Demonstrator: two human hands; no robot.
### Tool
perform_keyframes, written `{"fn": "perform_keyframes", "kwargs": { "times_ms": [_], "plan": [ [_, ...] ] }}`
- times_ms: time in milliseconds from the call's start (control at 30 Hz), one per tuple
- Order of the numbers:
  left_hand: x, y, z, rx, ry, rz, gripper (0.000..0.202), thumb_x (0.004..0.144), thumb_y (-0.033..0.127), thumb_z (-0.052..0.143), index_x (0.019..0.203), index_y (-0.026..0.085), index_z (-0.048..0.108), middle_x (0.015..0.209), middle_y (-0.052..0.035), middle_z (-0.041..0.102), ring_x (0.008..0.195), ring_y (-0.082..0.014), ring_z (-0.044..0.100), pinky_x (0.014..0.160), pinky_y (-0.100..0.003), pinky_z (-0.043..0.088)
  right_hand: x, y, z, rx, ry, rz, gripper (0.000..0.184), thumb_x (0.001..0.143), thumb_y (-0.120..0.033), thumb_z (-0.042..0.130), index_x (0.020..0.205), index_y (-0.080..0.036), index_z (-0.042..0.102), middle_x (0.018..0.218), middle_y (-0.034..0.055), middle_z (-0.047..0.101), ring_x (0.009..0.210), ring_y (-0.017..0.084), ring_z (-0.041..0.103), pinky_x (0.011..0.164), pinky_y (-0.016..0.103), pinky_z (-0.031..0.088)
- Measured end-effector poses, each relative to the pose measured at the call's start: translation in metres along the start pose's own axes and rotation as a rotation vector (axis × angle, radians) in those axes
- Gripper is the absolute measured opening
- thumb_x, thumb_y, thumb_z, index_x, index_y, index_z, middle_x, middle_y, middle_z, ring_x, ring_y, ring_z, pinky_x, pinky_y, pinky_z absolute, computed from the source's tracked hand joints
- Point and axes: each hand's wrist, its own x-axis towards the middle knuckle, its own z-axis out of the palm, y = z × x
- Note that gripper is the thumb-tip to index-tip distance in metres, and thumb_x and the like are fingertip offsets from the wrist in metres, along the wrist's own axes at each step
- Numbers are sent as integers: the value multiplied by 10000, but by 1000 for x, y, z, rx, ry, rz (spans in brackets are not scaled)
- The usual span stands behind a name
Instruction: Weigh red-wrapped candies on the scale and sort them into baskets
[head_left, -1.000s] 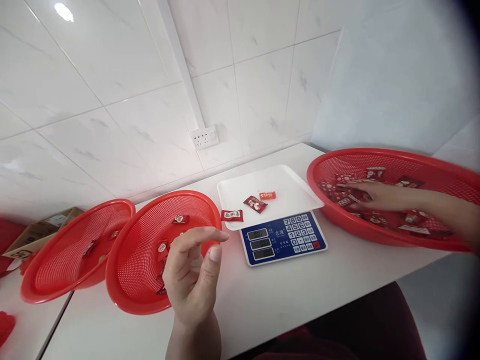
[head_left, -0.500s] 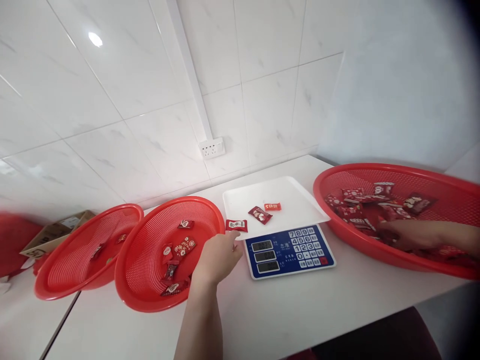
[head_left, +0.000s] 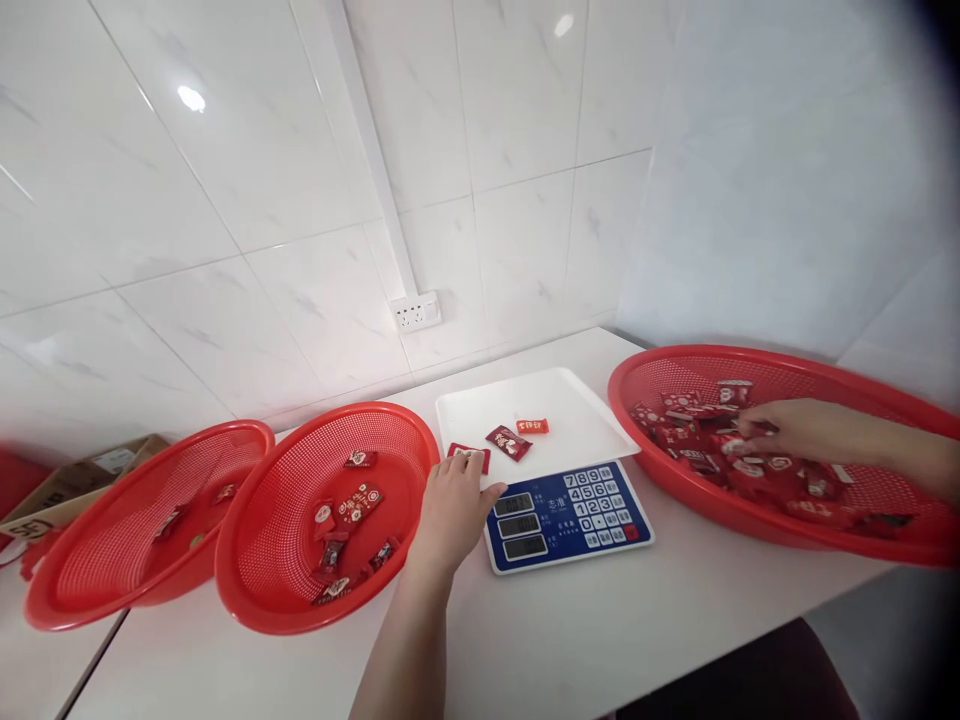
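My left hand (head_left: 452, 505) reaches to the front left corner of the white scale tray (head_left: 570, 415), its fingertips pinched on a red candy packet (head_left: 468, 453) lying there. Two more red candies (head_left: 508, 441) lie mid-tray. My right hand (head_left: 784, 428) is inside the large red basket (head_left: 780, 520) on the right, fingers curled among the heap of red candy packets (head_left: 697, 440); what they hold is hidden.
The blue electronic scale (head_left: 566, 512) with keypad stands at table centre. Left of it a red basket (head_left: 255, 590) holds several candies, and another red basket (head_left: 67, 600) overlaps it. A cardboard box (head_left: 67, 485) sits far left. A wall socket (head_left: 414, 311) is behind.
My left hand went from raised and empty in front of me down to the candy packet on the tray's corner. My right hand shifted about inside the right basket.
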Motion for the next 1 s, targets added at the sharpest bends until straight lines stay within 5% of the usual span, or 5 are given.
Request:
{"fn": "perform_keyframes", "kwargs": {
  "times_ms": [67,167,367,733,1000],
  "plan": [
    [2,1,5,-2,-27,34,565,935,503,382,1394,174,403,1389,-127,507,1332,-272,408,1117,-466,287,3,-7,-10,-33,-143,-23,156,690,-330,637,557,-262,592,556,12,609,551,208,563,558,311,390],
    [4,3,11,-10,-60,70,675,915,606,287,1466,215,296,1524,-125,331,1440,-310,199,1150,-564,171,3,-36,-23,37,-37,-29,184,784,-418,544,731,-263,629,731,26,676,657,217,600,624,320,412],
    [0,4,2,-85,54,127,659,919,595,293,1466,227,291,1552,-126,264,1457,-293,120,1155,-564,165,-7,-141,-20,231,-135,-260,172,790,-390,584,730,-230,606,757,35,696,708,204,631,632,298,438],
    [-34,-15,-37,-660,1009,167,439,952,409,423,1357,241,418,1355,-128,512,1296,-241,466,1070,-458,385,21,-216,26,360,-22,-296,173,843,-369,524,785,-220,590,861,36,680,800,193,610,709,311,447],
    [-42,-13,-47,-788,1216,301,384,942,401,460,1299,262,486,1211,-84,576,1190,-219,550,1040,-475,416,29,-224,43,574,-127,-208,282,862,-476,513,886,-201,572,898,63,667,728,164,586,634,283,445]
  ]
}}
